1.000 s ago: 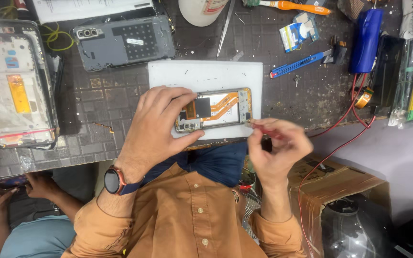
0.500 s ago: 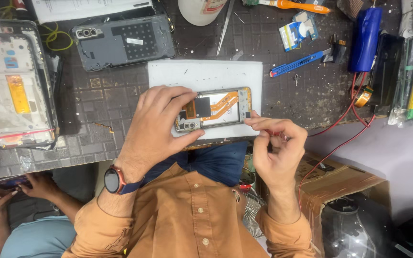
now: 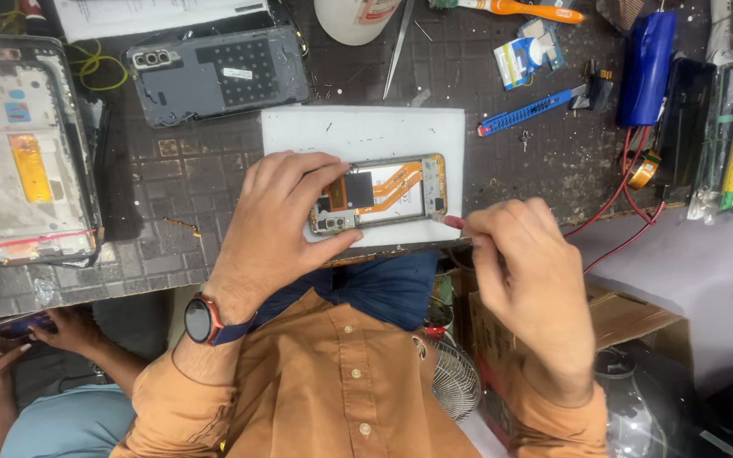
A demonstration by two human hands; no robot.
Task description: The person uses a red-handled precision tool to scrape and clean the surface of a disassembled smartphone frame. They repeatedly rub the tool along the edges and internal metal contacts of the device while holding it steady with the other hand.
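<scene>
opened phone (image 3: pixel 381 194) lying on white mat (image 3: pixel 365 131) at worktop's near edge, left hand (image 3: pixel 277 216) gripping it steady while right hand (image 3: pixel 523 263) is pinching a red-tipped tool (image 3: pixel 454 222) at its corner.

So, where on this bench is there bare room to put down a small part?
Bare mat lies between the white pad and the phone frame, below the grey back cover. The pad's upper strip is also bare. The right side, around the blue tool and red wires, is crowded.
</scene>
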